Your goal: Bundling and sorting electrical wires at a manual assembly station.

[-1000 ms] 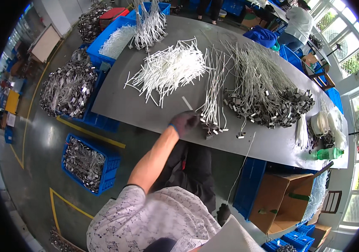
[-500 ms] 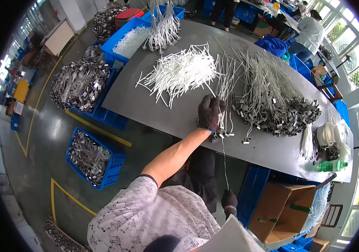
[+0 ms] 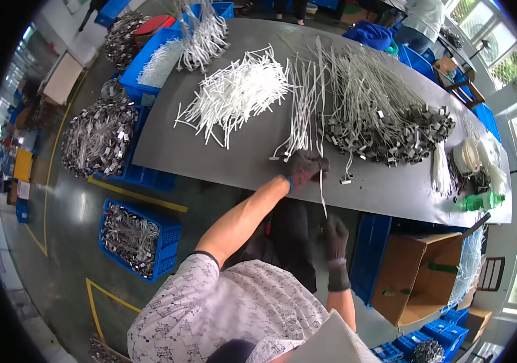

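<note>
My left hand [image 3: 306,168], in a dark knit glove, is closed at the table's front edge around a thin wire. The wire's pale, thicker lower part [image 3: 322,195] hangs below that hand, past the edge. Just under its lower tip is my right hand [image 3: 336,241], also gloved and smeared by motion, so its grip is unclear. Several sleeved wires [image 3: 299,124] lie beyond my left hand. To their left is a heap of short white tubes [image 3: 237,91]; to their right, a large pile of wires with dark metal clip-like ends [image 3: 385,136].
Blue crates of wire bundles stand on the floor at left, one [image 3: 164,245] nearest me. An open cardboard box [image 3: 413,272] sits below the table at right. A green bottle [image 3: 485,201] lies near the table's right end. Another person [image 3: 422,21] is at the far right.
My right hand has risen toward the table edge, close to my left hand. The strand below my left hand is now shorter and shows a thicker pale part. The view has shifted.
</note>
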{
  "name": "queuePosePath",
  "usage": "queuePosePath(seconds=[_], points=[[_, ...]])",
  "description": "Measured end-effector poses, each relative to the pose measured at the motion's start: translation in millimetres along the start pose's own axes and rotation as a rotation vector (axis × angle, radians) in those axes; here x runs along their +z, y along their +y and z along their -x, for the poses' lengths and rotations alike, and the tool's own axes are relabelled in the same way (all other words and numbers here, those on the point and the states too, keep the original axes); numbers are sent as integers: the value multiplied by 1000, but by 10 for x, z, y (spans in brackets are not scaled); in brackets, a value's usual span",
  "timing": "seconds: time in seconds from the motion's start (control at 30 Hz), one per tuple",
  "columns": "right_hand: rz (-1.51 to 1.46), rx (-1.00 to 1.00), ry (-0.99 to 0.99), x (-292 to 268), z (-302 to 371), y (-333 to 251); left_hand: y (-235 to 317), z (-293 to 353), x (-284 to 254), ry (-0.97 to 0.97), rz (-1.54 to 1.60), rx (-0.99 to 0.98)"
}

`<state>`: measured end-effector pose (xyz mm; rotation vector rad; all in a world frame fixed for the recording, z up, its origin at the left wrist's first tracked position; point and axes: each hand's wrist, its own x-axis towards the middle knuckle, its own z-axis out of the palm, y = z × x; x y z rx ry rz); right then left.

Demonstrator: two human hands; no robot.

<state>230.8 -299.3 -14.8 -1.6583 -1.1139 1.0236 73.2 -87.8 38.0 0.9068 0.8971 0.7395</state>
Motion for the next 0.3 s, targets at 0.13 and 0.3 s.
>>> queuePosePath(seconds=[0.13, 0.3], points=[[148, -536, 309, 405, -562, -596, -361, 220, 172, -84, 2, 41], [-935, 301, 82, 516, -691, -509, -389, 243, 37, -30, -196, 115]])
